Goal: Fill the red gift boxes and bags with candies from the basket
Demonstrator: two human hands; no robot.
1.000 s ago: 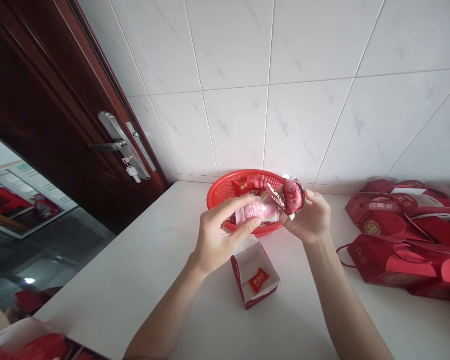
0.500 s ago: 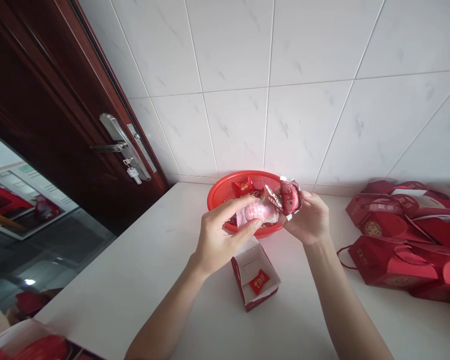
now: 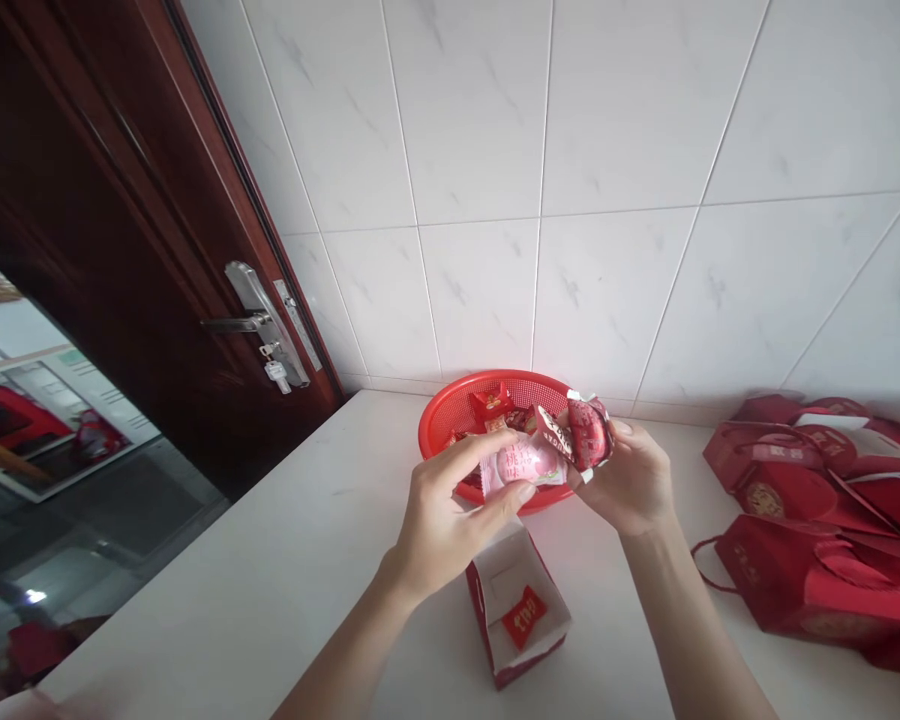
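The pink wrapped sweet (image 3: 523, 462) sits between your two hands, above the near rim of the red basket (image 3: 450, 412) and over the white counter (image 3: 292, 560). Your left hand (image 3: 442, 520) pinches the sweet's left end, thumb under it and forefinger stretched across its top. Your right hand (image 3: 634, 480), at 3 o'clock from the sweet, is closed around a small bunch of red wrapped sweets (image 3: 589, 432), held at the fingertips and touching the pink one's right end.

At 6 o'clock from the sweet, just below your hands, stands an open red gift box (image 3: 521, 620) with a white inside; one small red packet (image 3: 523, 617) lies in it. The basket, at 12 o'clock behind your hands, holds more red-wrapped sweets and stands close to the tiled wall (image 3: 540, 200).

Well off at 3 o'clock, a heap of red gift boxes with cord handles (image 3: 810, 530) lies along the counter's right side. At 9 o'clock stands a dark wooden door (image 3: 120, 250) with a metal handle (image 3: 251, 318) and keys hanging from the lock.
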